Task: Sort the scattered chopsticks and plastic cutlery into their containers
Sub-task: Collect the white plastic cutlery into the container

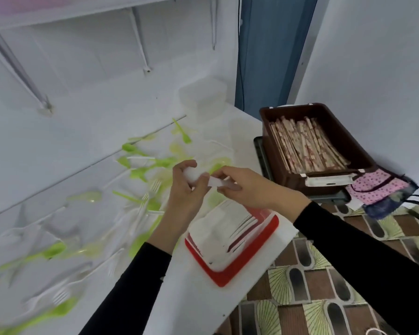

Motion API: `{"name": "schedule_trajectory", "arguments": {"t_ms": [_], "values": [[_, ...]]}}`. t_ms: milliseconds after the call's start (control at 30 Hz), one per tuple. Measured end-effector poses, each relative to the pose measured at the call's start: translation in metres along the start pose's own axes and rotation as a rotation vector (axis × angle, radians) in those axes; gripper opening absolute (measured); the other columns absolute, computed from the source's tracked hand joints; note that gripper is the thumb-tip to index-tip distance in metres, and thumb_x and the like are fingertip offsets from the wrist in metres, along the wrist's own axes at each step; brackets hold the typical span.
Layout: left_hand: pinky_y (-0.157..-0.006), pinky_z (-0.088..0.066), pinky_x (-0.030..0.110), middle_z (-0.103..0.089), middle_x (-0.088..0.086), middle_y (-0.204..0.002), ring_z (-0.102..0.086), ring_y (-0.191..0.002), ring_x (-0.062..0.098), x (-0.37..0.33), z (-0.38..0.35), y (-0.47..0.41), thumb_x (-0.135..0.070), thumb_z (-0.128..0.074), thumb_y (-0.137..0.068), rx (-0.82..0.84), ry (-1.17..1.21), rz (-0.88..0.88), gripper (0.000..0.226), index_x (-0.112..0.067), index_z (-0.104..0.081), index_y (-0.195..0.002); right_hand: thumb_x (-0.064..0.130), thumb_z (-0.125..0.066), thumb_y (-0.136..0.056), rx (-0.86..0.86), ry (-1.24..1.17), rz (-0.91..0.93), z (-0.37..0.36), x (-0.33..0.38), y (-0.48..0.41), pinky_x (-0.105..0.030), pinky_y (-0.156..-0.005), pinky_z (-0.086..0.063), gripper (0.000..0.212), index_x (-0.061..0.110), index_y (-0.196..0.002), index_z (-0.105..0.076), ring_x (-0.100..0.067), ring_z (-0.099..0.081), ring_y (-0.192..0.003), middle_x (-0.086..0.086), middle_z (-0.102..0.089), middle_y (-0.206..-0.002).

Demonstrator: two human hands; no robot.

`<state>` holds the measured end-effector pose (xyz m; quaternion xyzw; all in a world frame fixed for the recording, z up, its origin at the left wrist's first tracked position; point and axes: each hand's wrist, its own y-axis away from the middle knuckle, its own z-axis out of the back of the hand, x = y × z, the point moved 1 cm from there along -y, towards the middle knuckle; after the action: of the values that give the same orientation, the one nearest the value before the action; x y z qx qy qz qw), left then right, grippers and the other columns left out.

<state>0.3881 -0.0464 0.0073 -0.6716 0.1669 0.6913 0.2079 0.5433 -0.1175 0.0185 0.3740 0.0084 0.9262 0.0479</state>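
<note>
Both hands meet above the white table point(198, 301). My left hand point(186, 189) grips the bowl end of a bundle of white plastic cutlery point(215, 182), and my right hand point(247, 187) pinches its other end. Just below them a red container point(249, 257) holds white plastic cutlery laid flat. Green spoons point(140, 174) and white forks point(58, 296) lie scattered over the left of the table. A brown crate point(344, 134) at the right is filled with wrapped chopsticks point(307, 146).
Clear plastic containers point(203, 97) stand at the table's far corner by a blue curtain point(271, 49). Floral cloth point(382, 187) lies beside the crate. A shelf on brackets point(140, 35) hangs above the table. Patterned floor point(324, 286) shows at the right.
</note>
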Motion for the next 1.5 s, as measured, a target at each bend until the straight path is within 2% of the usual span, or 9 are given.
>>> {"name": "schedule_trajectory", "arguments": {"t_ms": [167, 333, 467, 600, 767, 1000, 1167, 1333, 1500], "values": [[-0.073, -0.050, 0.018, -0.047, -0.003, -0.107, -0.055, -0.075, -0.005, 0.006, -0.005, 0.001, -0.014, -0.048, -0.101, -0.126, -0.179, -0.002, 0.019, -0.021, -0.042, -0.118, 0.041, -0.068, -0.089, 0.109, 0.062, 0.036, -0.003, -0.004, -0.017, -0.029, -0.083, -0.052, 0.031, 0.029, -0.117, -0.062, -0.009, -0.062, -0.094, 0.015, -0.063, -0.102], [-0.089, -0.051, 0.018, -0.052, -0.009, -0.124, -0.059, -0.109, 0.009, 0.001, 0.008, 0.007, -0.035, -0.062, -0.093, -0.041, -0.260, 0.060, 0.040, -0.028, -0.046, -0.130, 0.033, -0.057, -0.097, 0.257, 0.160, 0.106, 0.013, -0.016, -0.034, -0.032, -0.087, -0.052, 0.018, 0.026, -0.113, -0.058, -0.013, -0.062, -0.097, 0.010, -0.062, -0.108], [-0.080, -0.045, 0.020, -0.054, -0.011, -0.103, -0.052, -0.089, 0.006, 0.004, 0.024, 0.018, -0.039, -0.068, -0.087, -0.179, -0.819, -0.288, 0.026, -0.019, -0.064, -0.103, 0.031, -0.056, -0.098, 0.316, -0.013, 0.123, 0.033, -0.033, -0.037, -0.017, -0.089, -0.047, 0.022, 0.018, -0.116, -0.058, -0.005, -0.060, -0.103, 0.008, -0.063, -0.111], [-0.071, -0.042, 0.016, -0.057, -0.015, -0.089, -0.054, -0.077, -0.001, 0.016, 0.004, 0.036, -0.030, -0.078, -0.081, 0.368, -0.952, -0.051, 0.013, -0.024, -0.072, -0.091, 0.023, -0.057, -0.098, 0.505, -0.069, 0.178, 0.046, -0.045, -0.032, -0.009, -0.086, -0.045, 0.020, 0.022, -0.118, -0.056, 0.003, -0.059, -0.105, 0.013, -0.060, -0.115], [-0.098, -0.042, 0.035, -0.044, -0.002, -0.134, -0.035, -0.125, 0.019, 0.032, -0.030, 0.040, -0.033, -0.078, -0.077, 0.600, -1.362, 0.151, 0.055, -0.025, -0.059, -0.127, 0.014, -0.063, -0.095, 0.717, -0.029, 0.318, 0.044, -0.053, -0.026, -0.008, -0.088, -0.044, 0.022, 0.020, -0.115, -0.060, 0.010, -0.058, -0.104, 0.016, -0.061, -0.112], [-0.102, -0.042, 0.039, -0.044, -0.008, -0.132, -0.034, -0.124, 0.018, 0.040, -0.028, 0.031, -0.038, -0.081, -0.070, 0.594, -1.331, 0.325, 0.054, -0.035, -0.061, -0.120, 0.022, -0.061, -0.096, 0.931, 0.240, 0.462, 0.025, -0.056, -0.023, -0.025, -0.087, -0.051, 0.024, 0.019, -0.118, -0.069, 0.005, -0.060, -0.087, 0.011, -0.065, -0.108], [-0.100, -0.045, 0.041, -0.041, -0.010, -0.138, -0.037, -0.123, 0.019, 0.037, -0.030, 0.029, -0.016, -0.072, -0.080, 0.559, -1.343, 0.382, 0.045, -0.041, -0.064, -0.116, 0.028, -0.052, -0.099, 1.050, 0.519, 0.529, 0.002, -0.047, -0.022, -0.024, -0.087, -0.043, 0.031, 0.023, -0.127, -0.064, -0.011, -0.058, -0.103, 0.007, -0.065, -0.125], [-0.096, -0.047, 0.043, -0.039, -0.011, -0.138, -0.036, -0.120, 0.019, 0.034, -0.030, 0.024, -0.012, -0.070, -0.079, 0.579, -1.345, 0.440, 0.045, -0.039, -0.066, -0.115, 0.016, -0.053, -0.094, 1.061, 0.564, 0.612, -0.013, -0.037, -0.026, -0.029, -0.068, -0.039, 0.013, 0.010, -0.091, -0.065, -0.019, -0.052, -0.074, -0.005, -0.062, -0.084], [-0.094, -0.049, 0.045, -0.038, -0.011, -0.137, -0.033, -0.121, 0.019, 0.035, -0.031, 0.022, -0.017, -0.074, -0.076, 0.583, -1.352, 0.469, 0.052, -0.036, -0.061, -0.123, 0.016, -0.052, -0.095, 0.983, 0.725, 0.645, -0.022, -0.034, -0.026, -0.026, -0.071, -0.036, 0.028, 0.019, -0.121, -0.061, -0.015, -0.050, -0.085, 0.000, -0.064, -0.110]]}}
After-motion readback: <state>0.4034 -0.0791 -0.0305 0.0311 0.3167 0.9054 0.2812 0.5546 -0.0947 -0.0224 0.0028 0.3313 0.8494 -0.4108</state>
